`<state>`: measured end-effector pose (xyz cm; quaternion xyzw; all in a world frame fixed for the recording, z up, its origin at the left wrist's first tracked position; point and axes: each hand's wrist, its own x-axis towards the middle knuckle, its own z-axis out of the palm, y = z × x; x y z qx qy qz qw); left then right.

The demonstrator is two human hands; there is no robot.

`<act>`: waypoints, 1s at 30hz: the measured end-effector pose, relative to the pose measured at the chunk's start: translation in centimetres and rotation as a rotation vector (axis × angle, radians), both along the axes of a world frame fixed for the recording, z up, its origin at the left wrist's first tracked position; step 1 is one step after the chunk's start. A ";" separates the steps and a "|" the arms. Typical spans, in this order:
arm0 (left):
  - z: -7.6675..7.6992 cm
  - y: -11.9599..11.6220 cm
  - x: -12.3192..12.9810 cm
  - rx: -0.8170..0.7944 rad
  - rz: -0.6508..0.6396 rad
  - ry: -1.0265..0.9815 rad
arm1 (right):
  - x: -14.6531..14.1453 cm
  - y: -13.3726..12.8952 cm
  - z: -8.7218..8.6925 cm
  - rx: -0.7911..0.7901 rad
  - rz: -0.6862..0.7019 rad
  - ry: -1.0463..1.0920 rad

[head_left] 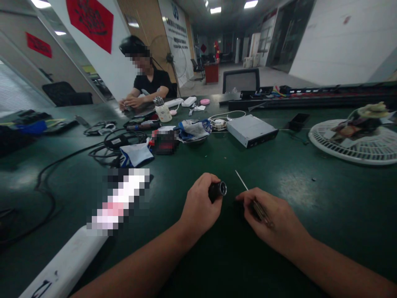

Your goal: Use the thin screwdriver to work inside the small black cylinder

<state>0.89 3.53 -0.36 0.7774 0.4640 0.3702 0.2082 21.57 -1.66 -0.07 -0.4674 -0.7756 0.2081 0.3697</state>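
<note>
The left hand (198,205) is curling firmly around a short black metal cylinder (217,191). The right hand (273,219) is pinching a slim amber-handled screwdriver (259,210) steadily, its thin pale shaft angling just beside the cylinder.

"Any legible markings on site?"

"None confirmed. The tall white banner (175,41) bears blue lettering, the red diamond-shaped wall hanging (89,25) black brushwork, the long white bar (65,265) black marks; all unreadable."

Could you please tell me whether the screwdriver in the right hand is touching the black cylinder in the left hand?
Apart: the head view shows a clear gap between the screwdriver and the black cylinder.
</note>
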 end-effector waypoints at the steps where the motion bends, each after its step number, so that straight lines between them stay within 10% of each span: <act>1: 0.1 0.0 0.0 0.004 -0.030 0.003 | 0.0 0.2 0.0 -0.024 -0.035 0.052; 13: -0.1 0.0 -0.2 0.045 -0.301 0.117 | 0.3 0.5 -0.1 -0.166 -0.076 0.318; 30: 0.4 -0.1 -0.2 0.119 -0.483 0.102 | -0.3 0.0 0.6 -0.098 -0.103 0.048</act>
